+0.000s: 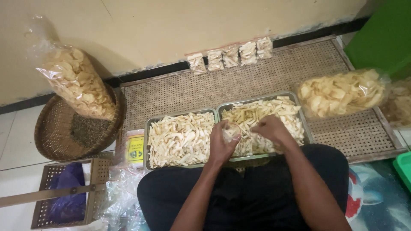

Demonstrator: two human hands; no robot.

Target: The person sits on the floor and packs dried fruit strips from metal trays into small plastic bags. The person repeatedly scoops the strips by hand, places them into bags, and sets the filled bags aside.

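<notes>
The left hand (221, 145) holds a small clear bag (231, 131) open-mouthed toward the right hand (269, 129), which pinches chips (257, 115) just beside it over the right tray (259, 101).

Single view, from a camera worn on the seated person's head. It looked steeply down and forward, over the lap toward the wall (171, 25), which crossed the top of the frame slightly tilted. The hands (246, 137) and two trays (180, 115) sat close below, near frame centre; the woven mat (257, 77) lay farther off. No second view shared the scene.
</notes>
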